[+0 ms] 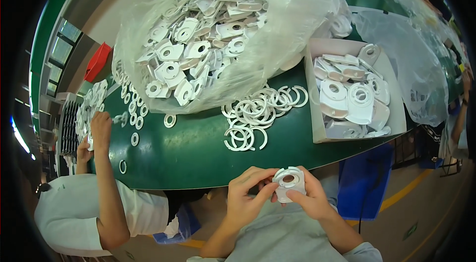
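We hold a white part (289, 182) at the bottom middle of the frame, between our hands. Our left hand (246, 196) pinches its left edge; our right hand (309, 196) cups its right side. Its round hole faces up. Its long way runs up and down. Above lie white rings (255, 113) on the green table (198, 148).

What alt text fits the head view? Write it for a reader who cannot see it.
Two bare hands, left hand and right hand, hold a white plastic part with a round hole above a green table. On it lie a clear bag of white parts, loose white rings and a cardboard box; a co-worker's hand rests at left.
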### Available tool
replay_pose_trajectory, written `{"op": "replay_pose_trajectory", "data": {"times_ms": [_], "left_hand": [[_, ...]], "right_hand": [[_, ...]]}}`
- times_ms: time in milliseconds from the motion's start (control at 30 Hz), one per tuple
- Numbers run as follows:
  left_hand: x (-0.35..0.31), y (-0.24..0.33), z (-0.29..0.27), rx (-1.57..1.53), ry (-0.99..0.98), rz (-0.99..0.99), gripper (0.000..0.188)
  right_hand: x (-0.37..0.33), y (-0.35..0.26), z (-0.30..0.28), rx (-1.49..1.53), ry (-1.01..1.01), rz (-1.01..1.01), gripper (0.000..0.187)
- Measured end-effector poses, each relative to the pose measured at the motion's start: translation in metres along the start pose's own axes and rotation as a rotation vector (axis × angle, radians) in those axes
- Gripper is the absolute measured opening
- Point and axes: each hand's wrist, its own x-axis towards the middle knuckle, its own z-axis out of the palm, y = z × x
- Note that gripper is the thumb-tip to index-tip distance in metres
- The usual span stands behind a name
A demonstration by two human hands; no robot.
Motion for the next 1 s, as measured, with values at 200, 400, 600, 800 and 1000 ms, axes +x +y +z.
{"op": "replay_pose_trajectory", "data": {"times_ms": [200,400,600,800,1000], "left_hand": [[0.003,0.010,0.007,-0.153,0.043,-0.073,0.015],[0.002,0.009,0.009,-0.274,0.076,-0.142,0.013],[-0.004,-0.002,0.013,-0.159,0.143,-0.071,0.012],[-0.002,-0.003,0.005,-0.174,0.149,-0.019,0.020],[0.013,0.008,-0.006,0.109,-0.061,0.252,0.028]], "right_hand": [[0.002,0.000,0.002,-0.091,0.026,-0.018,0.032],[0.001,-0.002,0.004,-0.147,0.047,-0.036,0.030],[0.004,0.001,0.001,-0.271,0.027,-0.129,0.028],[0.008,-0.012,0.012,-0.355,0.116,-0.113,0.019],[0.009,-0.013,0.004,-0.550,0.007,-0.167,0.019]]}}
